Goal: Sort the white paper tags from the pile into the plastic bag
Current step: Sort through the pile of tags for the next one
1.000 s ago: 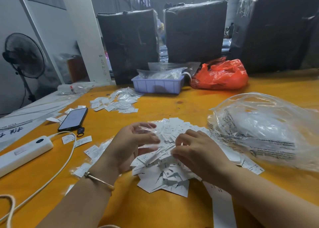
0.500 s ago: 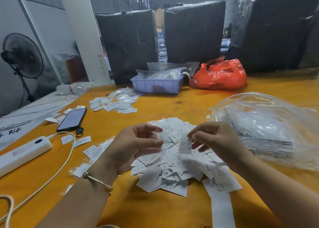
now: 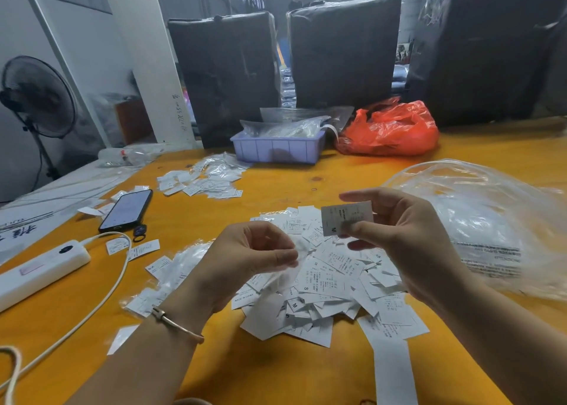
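The orange table runs out of frame on every near side, and the black wrapped bales behind it are cut off at the top. On the right, the big clear plastic bag billows on the table, its far edge lost past the frame; print on its side is too blurred to read. At centre sits the pile of white paper tags, partly covered by both hands; single letters like S and M show, the finer print is unreadable.

Right hand is raised over the pile, just left of the bag, thumb and forefinger pinching one tag marked M, held upright and facing the camera. The other fingers are loosely curled behind it.

Left hand hovers low over the pile's left edge, palm turned inward, fingers curled, thumb meeting fingertips on a small clear plastic sleeve that is hard to make out against the paper. A thin bracelet rings that wrist.

Left of the hands lie a phone and a white power strip, its near end cut off.
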A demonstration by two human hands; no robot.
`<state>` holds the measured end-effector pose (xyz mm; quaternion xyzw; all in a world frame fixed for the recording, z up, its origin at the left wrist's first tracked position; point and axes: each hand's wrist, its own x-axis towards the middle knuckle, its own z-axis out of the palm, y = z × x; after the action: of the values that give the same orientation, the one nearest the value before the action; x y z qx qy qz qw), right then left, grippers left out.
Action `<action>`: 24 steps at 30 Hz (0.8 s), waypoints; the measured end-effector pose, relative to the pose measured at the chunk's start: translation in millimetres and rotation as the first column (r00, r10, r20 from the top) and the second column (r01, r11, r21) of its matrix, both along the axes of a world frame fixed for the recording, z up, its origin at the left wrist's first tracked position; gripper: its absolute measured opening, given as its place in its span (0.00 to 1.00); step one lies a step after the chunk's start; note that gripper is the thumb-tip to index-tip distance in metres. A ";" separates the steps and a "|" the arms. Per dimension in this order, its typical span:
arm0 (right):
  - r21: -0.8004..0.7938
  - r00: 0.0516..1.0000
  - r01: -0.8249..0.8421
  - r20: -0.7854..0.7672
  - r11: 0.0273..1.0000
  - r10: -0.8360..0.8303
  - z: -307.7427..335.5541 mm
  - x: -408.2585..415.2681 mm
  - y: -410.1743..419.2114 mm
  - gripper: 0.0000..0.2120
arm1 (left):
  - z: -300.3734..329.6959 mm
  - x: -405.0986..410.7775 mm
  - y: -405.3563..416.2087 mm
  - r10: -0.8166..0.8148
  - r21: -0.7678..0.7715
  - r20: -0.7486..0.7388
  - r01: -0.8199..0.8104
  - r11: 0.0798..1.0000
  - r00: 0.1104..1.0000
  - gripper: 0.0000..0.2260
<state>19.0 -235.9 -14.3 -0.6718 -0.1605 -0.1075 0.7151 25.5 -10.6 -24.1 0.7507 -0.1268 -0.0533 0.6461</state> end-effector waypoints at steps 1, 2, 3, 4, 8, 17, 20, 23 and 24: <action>-0.020 0.999 0.009 0.052 1.000 -0.008 1.2 -2.3 0.4 0.13 | 0.0 -0.2 -0.3 0.000 0.006 0.020 0.000 1.000 1.000 0.09; -0.038 0.995 0.018 0.100 0.999 -0.014 2.2 -4.5 1.2 0.10 | 0.1 -0.2 -0.8 -0.001 0.014 0.039 0.000 1.000 0.999 0.09; -0.051 0.990 0.026 0.139 0.998 -0.019 3.1 -6.9 2.4 0.07 | 0.1 -0.4 -1.1 0.000 0.023 0.054 -0.001 1.000 0.999 0.10; -0.063 0.985 0.035 0.171 0.997 -0.024 3.8 -8.8 3.8 0.06 | 0.1 -0.5 -1.5 0.001 0.030 0.067 -0.003 1.000 0.998 0.11; -0.129 0.972 0.053 0.235 0.990 -0.021 3.7 -13.6 9.2 0.06 | -0.1 -1.1 -2.3 -0.009 0.032 0.102 0.006 0.999 0.995 0.12; -0.212 0.973 0.057 0.231 0.976 -0.007 0.5 -12.7 9.8 0.07 | 0.9 -2.3 -2.0 -0.026 0.009 0.133 0.025 1.000 0.991 0.11; -0.210 0.971 0.079 0.237 0.975 -0.028 -2.8 -10.1 9.5 0.08 | 1.1 -2.7 -2.2 -0.027 0.005 0.142 0.027 1.000 0.989 0.09; -0.183 0.968 0.127 0.238 0.975 -0.081 -5.1 -9.1 7.3 0.19 | 1.0 -3.6 -2.6 -0.030 -0.009 0.154 0.032 0.999 0.988 0.09; -0.191 0.961 0.161 0.253 0.968 -0.110 -5.3 -8.9 6.5 0.24 | 0.8 -3.8 -2.9 -0.027 -0.011 0.161 0.029 1.000 0.987 0.10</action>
<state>10.0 -229.4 -19.5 -0.7348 -0.2100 -0.2194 0.6066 21.7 -13.5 -23.3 0.7465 -0.1895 -0.0006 0.6378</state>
